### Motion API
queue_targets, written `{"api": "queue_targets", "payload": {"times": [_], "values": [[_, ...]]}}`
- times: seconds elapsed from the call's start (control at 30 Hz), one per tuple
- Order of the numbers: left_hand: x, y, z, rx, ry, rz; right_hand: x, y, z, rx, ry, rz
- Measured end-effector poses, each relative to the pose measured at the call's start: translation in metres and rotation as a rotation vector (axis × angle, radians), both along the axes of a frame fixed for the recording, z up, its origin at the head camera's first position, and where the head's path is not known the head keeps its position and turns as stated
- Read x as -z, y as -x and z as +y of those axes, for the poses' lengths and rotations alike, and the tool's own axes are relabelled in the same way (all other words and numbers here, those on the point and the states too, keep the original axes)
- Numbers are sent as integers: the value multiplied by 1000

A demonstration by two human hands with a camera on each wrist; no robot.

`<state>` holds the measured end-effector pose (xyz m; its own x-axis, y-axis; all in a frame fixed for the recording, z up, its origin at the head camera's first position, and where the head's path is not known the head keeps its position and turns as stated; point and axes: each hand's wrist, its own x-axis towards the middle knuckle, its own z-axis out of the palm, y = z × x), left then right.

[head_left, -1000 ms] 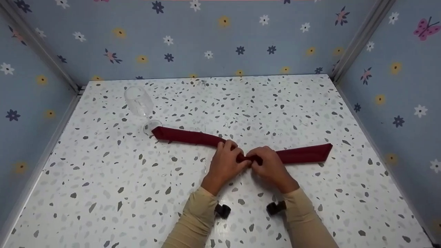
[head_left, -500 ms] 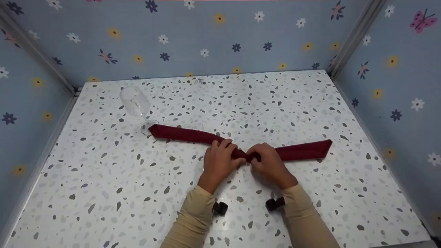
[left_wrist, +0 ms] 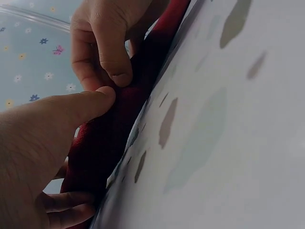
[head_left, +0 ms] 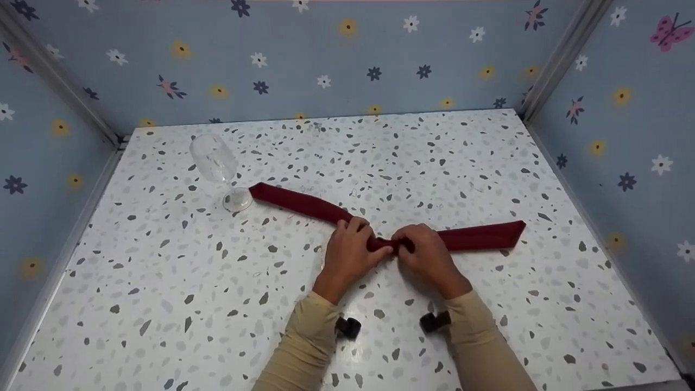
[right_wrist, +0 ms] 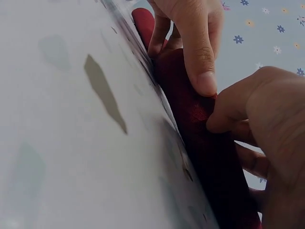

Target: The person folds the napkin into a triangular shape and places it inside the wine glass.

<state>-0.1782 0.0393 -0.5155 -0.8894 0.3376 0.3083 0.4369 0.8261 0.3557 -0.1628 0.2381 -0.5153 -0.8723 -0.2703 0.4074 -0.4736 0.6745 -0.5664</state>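
Note:
A dark red cloth (head_left: 480, 236), folded into a long strip with pointed ends, lies across the table. My left hand (head_left: 349, 255) grips it left of its middle, thumb on the near side and fingers over the far side. Close by, my right hand (head_left: 426, 256) pinches the middle of the strip between thumb and fingers. The wrist views show both thumbs nearly meeting on the cloth (left_wrist: 97, 143). Its left part bends away toward a clear stemmed glass (head_left: 214, 158), which stands on its round foot. The cloth under my fingers is partly hidden.
The speckled white table (head_left: 179, 271) is bounded by blue flowered panels (head_left: 347, 60) at the back and both sides. A black wrist mount (head_left: 347, 328) sits at each sleeve cuff.
The left end of the cloth has swung away from me and to the right, off its overlap with the glass's foot. My left hand has shifted its hold slightly. The right hand keeps its pinch.

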Motion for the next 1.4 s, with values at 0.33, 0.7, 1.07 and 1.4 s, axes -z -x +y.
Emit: {"api": "queue_targets", "payload": {"times": [0.33, 0.7, 1.07, 1.4], "values": [[1, -1, 1, 20, -102, -3, -3, -1, 0, 221, -127, 82], [2, 1, 1, 57, -203, -25, -7, -4, -3, 337, -197, 25], [0, 0, 3, 32, -247, -134, -8, -4, 2, 328, -207, -228], [-1, -1, 3, 84, -238, -113, -6, -2, 1, 239, -130, -207]]}}
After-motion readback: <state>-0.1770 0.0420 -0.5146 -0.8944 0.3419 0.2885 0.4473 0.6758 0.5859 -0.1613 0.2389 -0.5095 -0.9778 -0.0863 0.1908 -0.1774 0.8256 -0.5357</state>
